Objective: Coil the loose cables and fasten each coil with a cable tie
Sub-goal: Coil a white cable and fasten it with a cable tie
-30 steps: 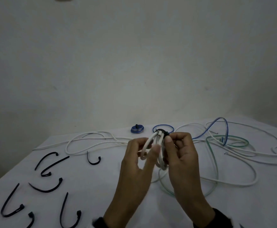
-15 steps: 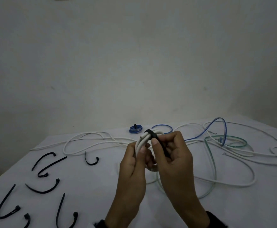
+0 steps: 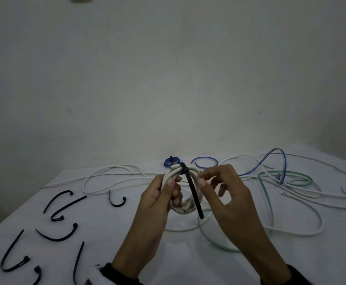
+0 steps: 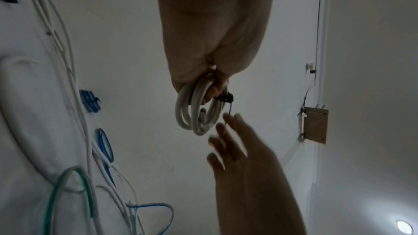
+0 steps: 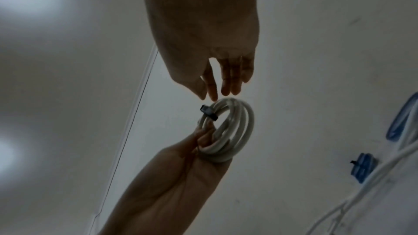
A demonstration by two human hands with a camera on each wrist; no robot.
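A plain pale wall fills the upper frame above a white cloth-covered table (image 3: 188, 264). At centre, the left hand (image 3: 159, 200) grips a small coil of thick white cable (image 3: 185, 206), lifted clear of the cloth. A black plastic cable tie (image 3: 192, 194), half a second ago only bent over the coil's top, now circles it, tail hanging loose. The right hand (image 3: 225, 194), which was pinching there, has let go, fingers relaxed just beside the coil. Likely this coil is fastened. Loose white, green and blue cables (image 3: 287, 194) at right remain; spare black ties (image 3: 57, 235) lie lower left.
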